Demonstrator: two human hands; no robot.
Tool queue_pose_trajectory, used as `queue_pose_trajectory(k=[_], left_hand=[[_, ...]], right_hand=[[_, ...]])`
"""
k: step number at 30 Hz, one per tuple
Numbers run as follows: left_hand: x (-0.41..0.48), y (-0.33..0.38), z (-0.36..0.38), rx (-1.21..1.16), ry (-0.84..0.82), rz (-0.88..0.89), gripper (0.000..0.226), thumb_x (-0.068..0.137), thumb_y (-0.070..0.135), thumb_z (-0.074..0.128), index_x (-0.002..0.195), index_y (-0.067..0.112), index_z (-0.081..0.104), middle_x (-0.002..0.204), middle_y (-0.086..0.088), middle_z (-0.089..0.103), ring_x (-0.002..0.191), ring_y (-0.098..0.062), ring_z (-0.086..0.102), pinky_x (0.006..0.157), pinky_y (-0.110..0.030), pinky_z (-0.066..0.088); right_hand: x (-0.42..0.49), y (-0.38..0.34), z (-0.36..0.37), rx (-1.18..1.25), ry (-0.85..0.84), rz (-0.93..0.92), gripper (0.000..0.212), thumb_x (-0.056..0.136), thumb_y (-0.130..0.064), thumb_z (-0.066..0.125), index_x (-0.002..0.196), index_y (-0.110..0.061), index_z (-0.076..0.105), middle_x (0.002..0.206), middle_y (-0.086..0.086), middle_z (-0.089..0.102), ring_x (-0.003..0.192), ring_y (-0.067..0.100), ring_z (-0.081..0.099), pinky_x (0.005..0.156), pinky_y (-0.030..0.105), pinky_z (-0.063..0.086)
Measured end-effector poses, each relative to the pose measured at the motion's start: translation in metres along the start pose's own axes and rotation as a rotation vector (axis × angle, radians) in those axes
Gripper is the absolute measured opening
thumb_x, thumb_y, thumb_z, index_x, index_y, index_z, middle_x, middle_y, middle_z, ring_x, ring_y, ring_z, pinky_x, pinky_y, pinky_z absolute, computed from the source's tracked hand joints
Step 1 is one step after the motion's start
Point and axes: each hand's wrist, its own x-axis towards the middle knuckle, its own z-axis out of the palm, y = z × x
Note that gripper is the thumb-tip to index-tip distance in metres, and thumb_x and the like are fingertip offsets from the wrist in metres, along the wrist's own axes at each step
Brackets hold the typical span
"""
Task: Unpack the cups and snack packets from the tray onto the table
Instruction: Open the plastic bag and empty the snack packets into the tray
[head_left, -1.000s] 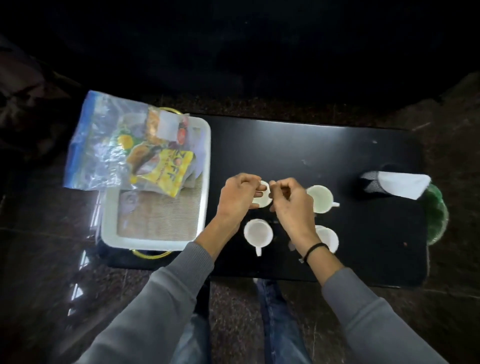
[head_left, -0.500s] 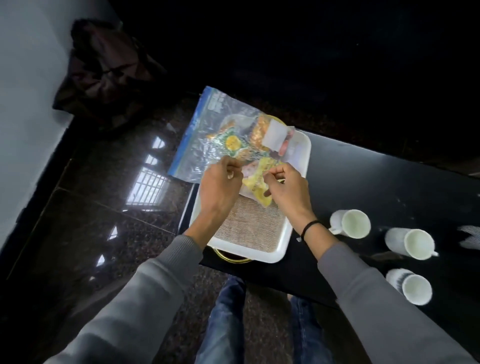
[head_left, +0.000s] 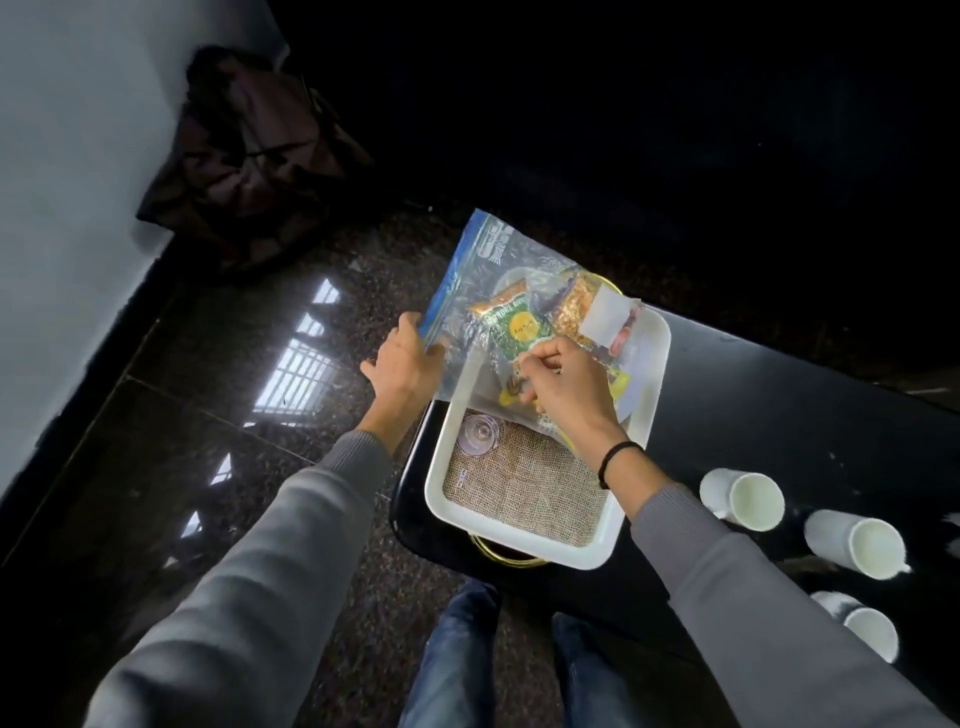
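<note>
With my left hand (head_left: 402, 358) gripping the zip bag (head_left: 467, 275) by its blue edge and my right hand (head_left: 563, 382) pinching its plastic over the tray (head_left: 530, 540), I fear the snack packets (head_left: 514, 327) inside could slide out onto the floor (head_left: 234, 467).

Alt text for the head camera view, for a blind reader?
The left hand and right hand grip a clear plastic zip bag of snack packets over a white tray on a black table. Three white cups sit nearby.

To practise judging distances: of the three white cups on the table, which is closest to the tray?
The cup beside the person's right sleeve, nearest the tray corner; the other two cups sit farther right, toward the picture's edge.
</note>
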Motion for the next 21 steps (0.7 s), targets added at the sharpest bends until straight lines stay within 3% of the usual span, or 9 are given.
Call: queue_pose_trajectory(k=[5,9,13,17,21], left_hand=[[-0.003,0.002,-0.006,-0.098,0.107,0.042,0.025,0.099,0.01,0.054,0.117,0.008,0.071,0.108,-0.012,0.074,0.09,-0.027,0.069,0.086,-0.044,0.06],[-0.027,0.009,-0.01,-0.128,0.157,0.169,0.018,0.095,0.006,0.06,0.09,0.002,0.076,0.077,-0.014,0.07,0.062,-0.018,0.052,0.062,-0.036,0.053],[-0.071,0.028,-0.011,-0.19,0.151,0.281,0.012,0.093,0.01,0.069,0.096,0.006,0.08,0.075,-0.006,0.073,0.066,-0.02,0.066,0.067,-0.032,0.057],[-0.116,0.051,-0.005,-0.23,0.124,0.394,0.008,0.092,0.008,0.072,0.091,0.01,0.08,0.069,0.004,0.069,0.057,-0.003,0.06,0.055,-0.005,0.043],[-0.158,0.071,0.0,-0.25,0.122,0.462,0.022,0.088,-0.004,0.069,0.082,0.017,0.072,0.064,0.018,0.062,0.056,0.009,0.059,0.058,0.0,0.04]], right_hand=[[-0.007,-0.007,-0.011,-0.006,-0.019,-0.003,0.007,0.096,-0.02,0.064,0.1,-0.015,0.068,0.081,-0.008,0.071,0.055,0.002,0.069,0.058,0.025,0.056],[-0.019,-0.018,-0.023,0.03,-0.03,0.004,0.009,0.098,-0.02,0.062,0.102,-0.013,0.067,0.082,-0.004,0.074,0.055,0.001,0.068,0.06,0.025,0.056],[-0.038,-0.038,-0.04,0.108,-0.043,-0.004,0.02,0.099,-0.027,0.063,0.105,-0.009,0.066,0.089,0.009,0.077,0.065,0.015,0.072,0.056,0.025,0.055],[-0.063,-0.056,-0.058,0.127,-0.023,-0.035,0.033,0.096,-0.043,0.066,0.104,-0.011,0.066,0.096,0.004,0.073,0.073,0.02,0.076,0.062,0.039,0.061],[-0.091,-0.057,-0.081,0.08,0.031,-0.083,0.038,0.089,-0.054,0.07,0.1,-0.018,0.068,0.093,-0.006,0.073,0.066,0.009,0.075,0.059,0.025,0.059]])
